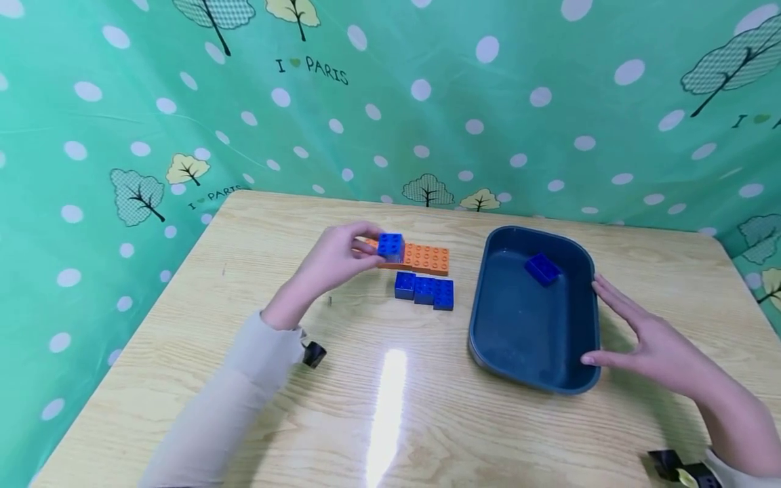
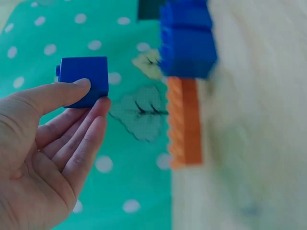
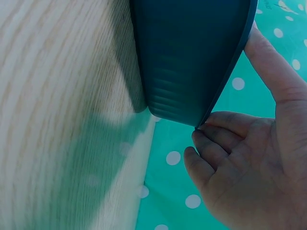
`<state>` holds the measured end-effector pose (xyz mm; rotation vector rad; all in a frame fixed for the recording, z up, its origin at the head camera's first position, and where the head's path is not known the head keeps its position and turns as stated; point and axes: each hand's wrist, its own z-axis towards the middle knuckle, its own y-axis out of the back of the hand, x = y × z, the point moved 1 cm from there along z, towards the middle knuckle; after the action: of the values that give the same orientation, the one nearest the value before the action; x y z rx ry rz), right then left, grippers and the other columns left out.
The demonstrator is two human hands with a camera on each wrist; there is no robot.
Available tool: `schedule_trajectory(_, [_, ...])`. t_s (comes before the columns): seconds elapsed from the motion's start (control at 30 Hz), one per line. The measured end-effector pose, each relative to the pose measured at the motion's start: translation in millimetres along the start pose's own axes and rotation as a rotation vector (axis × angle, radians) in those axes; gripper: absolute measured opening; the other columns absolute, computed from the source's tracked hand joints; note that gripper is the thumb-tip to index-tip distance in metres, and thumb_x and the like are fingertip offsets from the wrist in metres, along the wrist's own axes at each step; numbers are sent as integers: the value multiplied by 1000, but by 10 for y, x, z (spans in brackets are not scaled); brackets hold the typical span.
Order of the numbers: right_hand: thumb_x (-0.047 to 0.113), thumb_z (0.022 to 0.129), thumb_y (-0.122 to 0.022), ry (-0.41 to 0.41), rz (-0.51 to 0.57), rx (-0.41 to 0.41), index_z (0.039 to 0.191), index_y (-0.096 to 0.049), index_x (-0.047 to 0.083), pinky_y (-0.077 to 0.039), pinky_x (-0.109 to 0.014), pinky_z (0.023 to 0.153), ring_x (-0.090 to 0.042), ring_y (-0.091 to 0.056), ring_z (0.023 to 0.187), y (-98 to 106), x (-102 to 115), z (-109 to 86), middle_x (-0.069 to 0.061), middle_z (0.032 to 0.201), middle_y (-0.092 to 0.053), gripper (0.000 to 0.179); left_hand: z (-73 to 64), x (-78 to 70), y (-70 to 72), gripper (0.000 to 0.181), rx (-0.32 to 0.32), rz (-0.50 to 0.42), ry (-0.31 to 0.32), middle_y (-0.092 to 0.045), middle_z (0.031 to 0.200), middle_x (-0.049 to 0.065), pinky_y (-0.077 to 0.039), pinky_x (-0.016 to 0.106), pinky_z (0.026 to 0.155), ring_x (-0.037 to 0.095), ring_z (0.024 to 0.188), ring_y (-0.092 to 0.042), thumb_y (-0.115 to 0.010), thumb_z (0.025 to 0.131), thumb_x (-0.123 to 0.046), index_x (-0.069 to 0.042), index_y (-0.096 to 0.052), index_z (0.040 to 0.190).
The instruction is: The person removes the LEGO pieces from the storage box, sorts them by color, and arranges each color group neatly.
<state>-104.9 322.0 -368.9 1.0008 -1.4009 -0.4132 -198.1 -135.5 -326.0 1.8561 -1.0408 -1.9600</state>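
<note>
My left hand point(image 1: 348, 252) pinches a square blue brick point(image 1: 390, 245) between thumb and fingertips. In the left wrist view the raised blue brick point(image 2: 88, 76) shows its studs facing left, apart from the other bricks. Behind and below it in the head view lie orange bricks point(image 1: 430, 258) in a row. Just in front of those stand several blue bricks point(image 1: 424, 290), side by side. My right hand point(image 1: 659, 349) touches the right rim of a dark blue bin point(image 1: 518, 346) with thumb and fingers spread. From the right wrist, fingertips show against the bin's rim point(image 3: 223, 91).
One blue brick point(image 1: 542, 269) lies inside the bin, toward its far end. Everything stands on a light wooden table point(image 1: 244, 407). A green dotted cloth point(image 1: 390, 102) hangs behind the table and along its left side.
</note>
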Motion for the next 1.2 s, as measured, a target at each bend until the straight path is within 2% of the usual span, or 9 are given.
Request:
schedule_trajectory(0.17, [29, 81, -83, -9, -3, 9, 161, -4, 27, -23, -84, 97, -59, -10, 146, 10, -6, -3, -7, 169, 1, 113, -92, 232, -9, 39, 39, 88, 67, -67, 127, 15, -61, 36, 88, 28, 107, -72, -74, 90, -10, -4, -63, 126])
schedule_trajectory(0.33, [29, 81, -83, -14, -1, 9, 161, -4, 27, -23, -84, 96, -60, -10, 146, 11, 0, -6, -7, 169, 1, 113, -99, 349, -79, 39, 104, 128, 90, -65, 130, 15, -61, 35, 89, 28, 107, -71, -74, 89, -8, -4, -62, 126])
schedule_trajectory(0.47, [30, 81, -83, -20, -1, 10, 161, -4, 27, -23, -84, 96, -60, -10, 146, 6, 8, -4, -6, 169, 1, 113, -86, 366, -133, 40, 141, 160, 96, -65, 130, 15, -61, 34, 89, 27, 107, -72, -75, 88, -8, -4, -61, 125])
schedule_trajectory(0.67, [31, 81, -83, -33, -15, 16, 161, -3, 28, -25, -84, 95, -60, -12, 146, 10, 21, -2, -6, 169, 2, 113, -74, 372, -202, 40, 161, 187, 103, -65, 130, 15, -59, 35, 93, 27, 109, -71, -75, 87, -8, -5, -61, 124])
schedule_trajectory(1.03, [30, 80, -84, -12, -24, 17, 161, -5, 26, -26, -83, 95, -60, -13, 145, -5, 31, 25, -8, 169, 0, 114, -63, 411, -274, 39, 151, 180, 142, -67, 127, 12, -61, 32, 88, 24, 106, -72, -76, 87, -9, -6, -62, 124])
schedule_trajectory(1.2, [32, 80, -84, -16, -23, 17, 161, -4, 27, -26, -83, 96, -59, -12, 146, -19, 46, 54, -7, 170, 0, 114, -53, 401, -290, 44, 156, 185, 133, -66, 129, 13, -61, 31, 87, 25, 106, -72, -76, 87, -9, -5, -60, 128])
